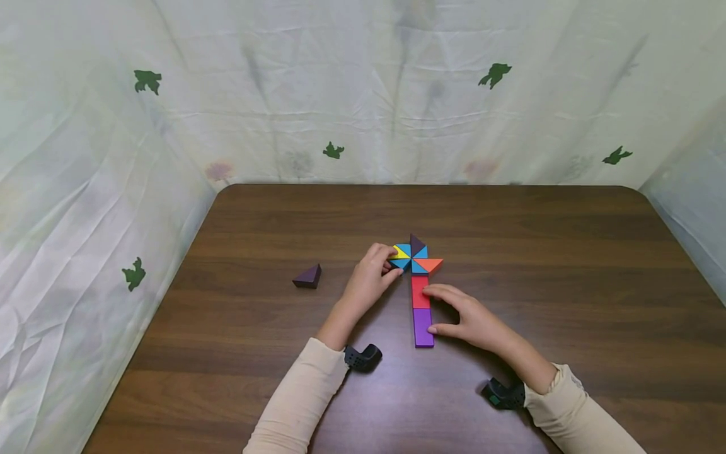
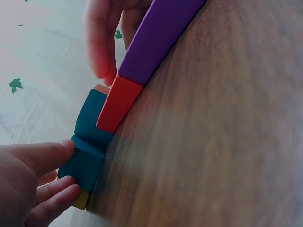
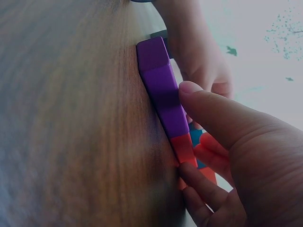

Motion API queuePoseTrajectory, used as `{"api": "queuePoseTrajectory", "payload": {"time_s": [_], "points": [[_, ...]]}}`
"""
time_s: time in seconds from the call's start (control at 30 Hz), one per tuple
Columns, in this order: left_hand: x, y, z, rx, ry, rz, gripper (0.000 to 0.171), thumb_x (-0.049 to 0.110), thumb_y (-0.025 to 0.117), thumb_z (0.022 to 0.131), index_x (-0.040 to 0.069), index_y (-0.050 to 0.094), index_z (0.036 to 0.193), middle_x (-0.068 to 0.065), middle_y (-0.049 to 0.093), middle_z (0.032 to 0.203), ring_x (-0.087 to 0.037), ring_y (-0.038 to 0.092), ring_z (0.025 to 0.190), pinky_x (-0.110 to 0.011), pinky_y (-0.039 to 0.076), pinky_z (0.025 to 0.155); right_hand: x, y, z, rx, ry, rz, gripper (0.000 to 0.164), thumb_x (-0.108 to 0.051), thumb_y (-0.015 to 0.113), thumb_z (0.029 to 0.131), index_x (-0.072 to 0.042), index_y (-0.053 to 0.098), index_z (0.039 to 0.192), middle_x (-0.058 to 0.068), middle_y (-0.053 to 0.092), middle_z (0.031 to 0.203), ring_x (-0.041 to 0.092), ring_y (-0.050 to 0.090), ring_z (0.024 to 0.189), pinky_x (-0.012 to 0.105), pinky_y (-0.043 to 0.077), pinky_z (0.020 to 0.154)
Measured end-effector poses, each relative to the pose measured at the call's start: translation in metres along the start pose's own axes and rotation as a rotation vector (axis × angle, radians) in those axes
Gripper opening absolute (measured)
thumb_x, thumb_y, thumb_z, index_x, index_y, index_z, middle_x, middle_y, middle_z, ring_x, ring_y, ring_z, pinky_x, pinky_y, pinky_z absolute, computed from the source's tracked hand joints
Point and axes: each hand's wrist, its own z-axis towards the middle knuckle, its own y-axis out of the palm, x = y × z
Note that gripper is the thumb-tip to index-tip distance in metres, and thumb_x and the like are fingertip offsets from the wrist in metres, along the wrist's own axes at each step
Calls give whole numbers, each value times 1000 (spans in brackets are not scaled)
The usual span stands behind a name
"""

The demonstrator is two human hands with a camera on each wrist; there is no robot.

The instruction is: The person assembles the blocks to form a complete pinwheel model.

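Observation:
A pinwheel of triangular blocks lies on the table, with blue triangles (image 1: 420, 268) around its centre and a dark purple triangle (image 1: 416, 243) pointing away. An orange triangle (image 1: 429, 265) juts out on its right, a yellow triangle (image 1: 399, 253) on its left. Below run a red block (image 1: 420, 293) and a purple block (image 1: 423, 328), end to end. My left hand (image 1: 365, 280) pinches the pinwheel's left side, thumb at a blue triangle (image 2: 83, 165) and fingers by the yellow one. My right hand (image 1: 473, 318) touches the column's right side, index fingertip at the red block, thumb at the purple.
A loose dark purple triangular block (image 1: 307, 277) lies left of my left hand on the brown wooden table (image 1: 227, 328). Dark wrist devices (image 1: 364, 358) sit at both cuffs. A pale curtain (image 1: 363, 88) with green patches hangs behind the table.

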Motion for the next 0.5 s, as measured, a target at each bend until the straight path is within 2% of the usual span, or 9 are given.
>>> {"api": "queuePoseTrajectory", "payload": {"time_s": [0.33,0.5], "points": [[1,0,0,23,10,37,30,12,68,80,2,58,106,-6,52,102,-13,57,79,-19,47,70,-1,1,0,-2,10,3,66,-37,71,75,-13,46,131,3,43,132,19,38,122,42,34,96],[3,-4,-1,21,18,22,34,13,69,80,2,57,109,-6,52,104,-13,58,79,-19,47,70,-1,1,0,-5,10,4,66,-36,72,75,-13,46,131,3,43,132,20,38,121,42,34,96]]}}
